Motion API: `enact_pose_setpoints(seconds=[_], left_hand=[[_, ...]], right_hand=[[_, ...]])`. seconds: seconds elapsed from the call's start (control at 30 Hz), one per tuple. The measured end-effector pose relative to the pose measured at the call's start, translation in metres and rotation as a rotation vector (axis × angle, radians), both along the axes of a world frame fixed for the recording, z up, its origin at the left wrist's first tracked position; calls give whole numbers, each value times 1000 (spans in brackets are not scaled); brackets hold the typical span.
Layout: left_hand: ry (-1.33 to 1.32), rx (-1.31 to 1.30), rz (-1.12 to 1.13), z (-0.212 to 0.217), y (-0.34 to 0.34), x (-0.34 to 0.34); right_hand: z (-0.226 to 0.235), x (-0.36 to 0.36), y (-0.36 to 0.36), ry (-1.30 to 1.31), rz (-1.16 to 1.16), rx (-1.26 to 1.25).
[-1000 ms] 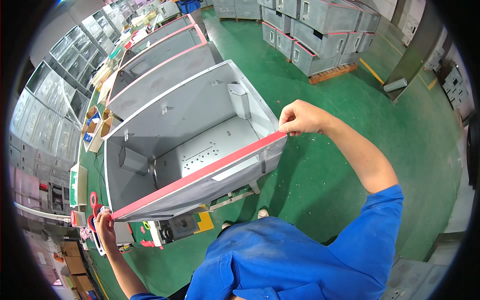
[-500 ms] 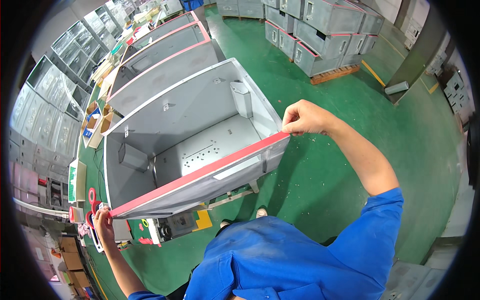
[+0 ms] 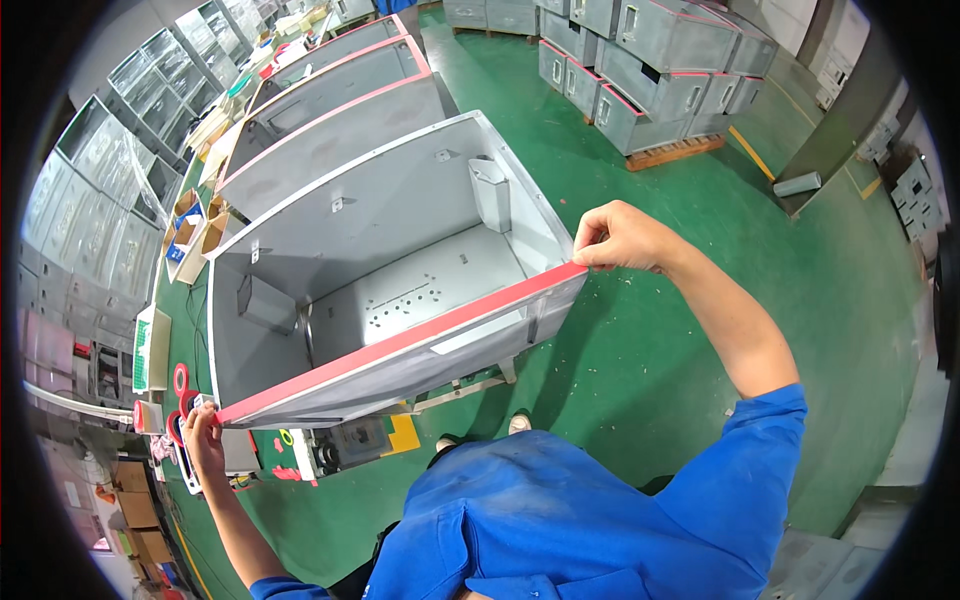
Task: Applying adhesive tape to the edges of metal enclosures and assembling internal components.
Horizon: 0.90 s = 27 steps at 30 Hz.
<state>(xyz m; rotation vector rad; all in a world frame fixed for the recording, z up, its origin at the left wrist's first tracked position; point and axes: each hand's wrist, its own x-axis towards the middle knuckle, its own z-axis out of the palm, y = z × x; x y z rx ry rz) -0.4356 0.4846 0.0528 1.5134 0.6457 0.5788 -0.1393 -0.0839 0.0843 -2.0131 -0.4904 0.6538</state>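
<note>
In front of me stands an open grey metal box (image 3: 395, 195) with small brackets inside and several holes in its bottom. A strip of red tape (image 3: 400, 343) runs along its near top edge from corner to corner. At the right corner, my right hand (image 3: 628, 238) is closed, thumb and fingertips pinching the tape's end. My left hand (image 3: 206, 442) is closed too, with its fingertips on the other end of the tape at the left corner. Whether the strip is pressed down along its whole length, I cannot tell.
Red tape rolls (image 3: 181, 380) lie beside the left corner. Beyond the box, more grey boxes (image 3: 330, 140) with red-edged rims line the bench. Stacked boxes (image 3: 655, 90) stand on a wooden pallet (image 3: 675, 152) at the far right. Small bins (image 3: 187, 240) sit at the left.
The view has shifted slightly. Both hands stay at the two ends of the tape; the right hand's fingers have turned a little at the corner.
</note>
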Motion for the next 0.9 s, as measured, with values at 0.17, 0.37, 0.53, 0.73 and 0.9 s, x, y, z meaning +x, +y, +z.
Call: enact_pose_setpoints(seconds=[0.17, 0.37, 0.53, 0.73, 0.9], left_hand=[[4, 0, -9, 1, 0, 0], [-7, 0, 1, 3, -4, -2], [-12, -6, -49, 3, -1, 2], [-38, -61, -29, -8, 5, -3], [-78, -83, -50, -15, 7, -6]], right_hand=[[-1, 0, 0, -17, -2, -2], [-7, -10, 2, 20, -113, 129], [-14, -23, 0, 100, -270, 195], [-28, -40, 6, 181, -492, 364], [-40, -47, 17, 186, -621, 417]])
